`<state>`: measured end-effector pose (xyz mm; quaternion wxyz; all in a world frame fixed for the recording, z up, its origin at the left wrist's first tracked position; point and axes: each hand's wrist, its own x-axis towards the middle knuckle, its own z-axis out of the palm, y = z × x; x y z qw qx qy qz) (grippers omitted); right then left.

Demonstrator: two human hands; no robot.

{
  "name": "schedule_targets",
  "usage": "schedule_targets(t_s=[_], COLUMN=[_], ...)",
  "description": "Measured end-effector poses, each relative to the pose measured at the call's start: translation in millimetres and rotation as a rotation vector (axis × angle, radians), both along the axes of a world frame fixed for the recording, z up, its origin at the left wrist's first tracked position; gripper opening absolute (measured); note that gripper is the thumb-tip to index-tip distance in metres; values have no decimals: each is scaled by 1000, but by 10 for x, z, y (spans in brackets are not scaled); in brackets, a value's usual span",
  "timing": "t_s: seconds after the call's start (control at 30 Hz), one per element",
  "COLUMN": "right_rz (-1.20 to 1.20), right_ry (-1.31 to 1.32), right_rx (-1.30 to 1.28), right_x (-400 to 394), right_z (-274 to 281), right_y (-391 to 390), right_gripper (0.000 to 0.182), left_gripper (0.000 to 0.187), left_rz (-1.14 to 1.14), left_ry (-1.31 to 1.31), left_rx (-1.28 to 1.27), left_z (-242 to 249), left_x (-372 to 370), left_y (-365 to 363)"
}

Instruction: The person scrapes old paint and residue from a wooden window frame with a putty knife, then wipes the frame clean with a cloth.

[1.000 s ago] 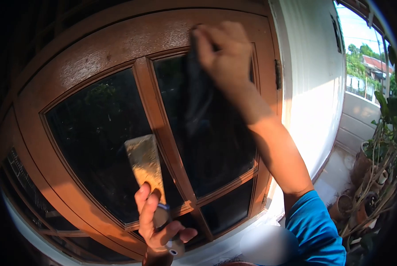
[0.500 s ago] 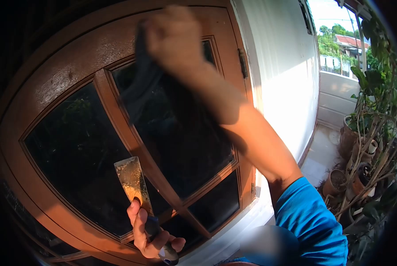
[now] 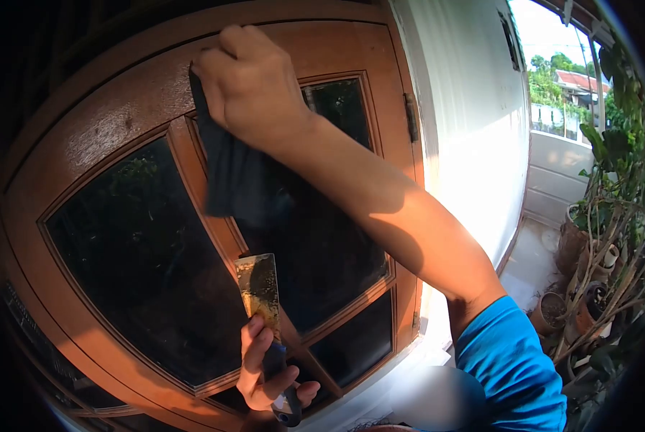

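My right hand (image 3: pixel 254 90) is closed on a dark cloth (image 3: pixel 232 176) near the top of a brown wooden door (image 3: pixel 132 108). The cloth hangs down in front of the door's dark glass panes (image 3: pixel 142 259). Lower down, the fingers of my left hand (image 3: pixel 268 374) are wrapped round the dark handle of a putty knife (image 3: pixel 260 284). Its wide metal blade points up and carries yellowish and dark residue. The blade shows in front of the door's wooden divider; whether it touches the door I cannot tell.
A white wall (image 3: pixel 466 144) stands right of the door, beside a metal hinge (image 3: pixel 411 117). Potted plants (image 3: pixel 551 309) and dry stems line the far right, near a low pale wall (image 3: pixel 556 173). A blurred round patch shows at the bottom, beside the blue sleeve (image 3: pixel 509 367).
My right hand has moved left and slightly down, and the cloth now hangs straighter. My left hand has shifted right with the putty knife, which stands more upright. The view has shifted slightly.
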<state>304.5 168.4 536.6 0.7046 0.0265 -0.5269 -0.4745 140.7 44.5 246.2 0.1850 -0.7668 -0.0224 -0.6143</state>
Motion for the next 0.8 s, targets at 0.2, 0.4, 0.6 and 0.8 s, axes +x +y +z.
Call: schedule_targets(t_s=[0.2, 0.4, 0.6, 0.8], right_rz=[-137, -176, -19, -155], right_ry=[391, 442, -82, 170], right_rx=[-213, -204, -80, -214], right_x=[1367, 1045, -323, 668], right_z=[128, 61, -85, -198], right_y=[448, 285, -224, 39], right_gripper=[11, 9, 2, 6], left_gripper=[33, 35, 38, 29], left_rz=[-12, -64, -119, 42], left_ry=[-79, -118, -66, -33], left_rx=[-54, -246, -276, -337], left_z=[-189, -333, -413, -366], left_x=[-317, -331, -243, -520], left_y=[-149, -361, -276, -525])
